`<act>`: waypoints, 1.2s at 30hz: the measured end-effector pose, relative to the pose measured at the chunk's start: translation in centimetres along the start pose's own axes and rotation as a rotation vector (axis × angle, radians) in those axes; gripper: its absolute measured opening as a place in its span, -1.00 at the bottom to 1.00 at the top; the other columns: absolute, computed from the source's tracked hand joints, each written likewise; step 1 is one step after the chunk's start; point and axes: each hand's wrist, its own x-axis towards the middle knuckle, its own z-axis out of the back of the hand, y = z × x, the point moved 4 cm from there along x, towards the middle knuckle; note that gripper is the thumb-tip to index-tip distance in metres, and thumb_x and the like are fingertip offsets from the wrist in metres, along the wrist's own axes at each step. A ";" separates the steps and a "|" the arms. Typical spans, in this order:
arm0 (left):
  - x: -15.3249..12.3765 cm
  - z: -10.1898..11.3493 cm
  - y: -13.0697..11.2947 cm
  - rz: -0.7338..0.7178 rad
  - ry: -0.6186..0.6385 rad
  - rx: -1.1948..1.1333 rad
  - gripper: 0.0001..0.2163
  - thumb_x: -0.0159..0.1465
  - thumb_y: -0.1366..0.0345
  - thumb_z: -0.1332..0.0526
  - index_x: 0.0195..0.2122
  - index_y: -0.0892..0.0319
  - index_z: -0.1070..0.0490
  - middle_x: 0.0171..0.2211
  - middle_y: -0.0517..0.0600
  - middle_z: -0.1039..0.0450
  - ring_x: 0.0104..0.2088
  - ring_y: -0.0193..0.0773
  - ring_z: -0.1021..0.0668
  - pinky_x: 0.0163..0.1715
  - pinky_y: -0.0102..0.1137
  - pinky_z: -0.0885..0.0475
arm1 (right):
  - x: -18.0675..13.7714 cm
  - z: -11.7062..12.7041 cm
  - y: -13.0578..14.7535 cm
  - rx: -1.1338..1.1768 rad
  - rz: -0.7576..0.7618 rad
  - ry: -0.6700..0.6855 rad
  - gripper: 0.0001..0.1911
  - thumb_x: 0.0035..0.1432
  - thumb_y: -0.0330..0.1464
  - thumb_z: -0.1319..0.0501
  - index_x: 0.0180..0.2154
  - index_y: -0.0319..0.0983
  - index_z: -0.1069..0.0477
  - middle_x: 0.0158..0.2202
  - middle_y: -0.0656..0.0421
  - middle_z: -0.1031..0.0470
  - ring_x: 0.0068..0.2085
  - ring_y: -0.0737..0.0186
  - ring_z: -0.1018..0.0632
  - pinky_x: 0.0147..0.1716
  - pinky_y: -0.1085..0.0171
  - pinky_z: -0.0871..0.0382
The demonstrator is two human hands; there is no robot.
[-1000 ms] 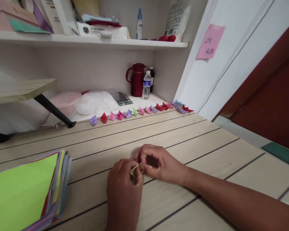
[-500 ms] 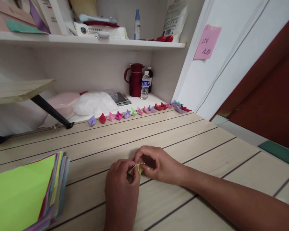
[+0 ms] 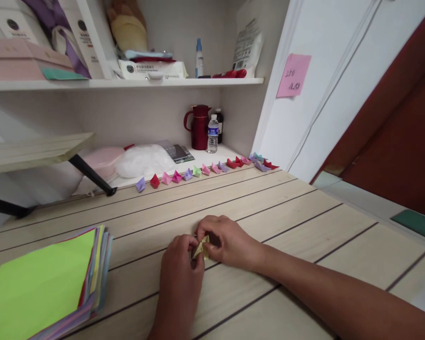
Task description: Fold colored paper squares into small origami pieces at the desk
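Note:
A small yellow origami boat (image 3: 201, 248) is pinched between my two hands, low over the wooden table. My left hand (image 3: 181, 264) grips its left side with thumb and fingertips. On the right side, the thumb and index finger of my right hand (image 3: 225, 240) close on the folded paper. My fingers cover part of the boat, so its full shape is hidden. A row of small folded paper boats (image 3: 188, 174) in purple, red, pink and green runs along the table's far edge.
A stack of coloured paper (image 3: 46, 278), bright green on top, lies at the left. Behind it stands a small raised stand (image 3: 38, 153) with black legs. A dark red jug (image 3: 199, 127) and a water bottle (image 3: 213, 134) are under the shelf (image 3: 184, 82).
The view has tilted up and shifted left, so more of the shelf shows. The yellow paper has turned slightly between my fingers, with both hands still on it.

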 end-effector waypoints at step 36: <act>0.0 1.4 0.7 0.125 0.215 0.253 -0.89 0.14 0.39 -0.24 -0.31 0.07 -0.39 -0.23 -0.04 -0.47 -0.14 -0.10 -0.52 -0.14 -0.21 -0.29 | -0.7 -0.1 0.4 -0.154 0.072 -0.001 -0.88 0.09 -0.52 -0.29 -0.36 -0.20 -0.43 -0.21 0.18 -0.55 -0.13 0.13 -0.49 -0.09 0.17 -0.22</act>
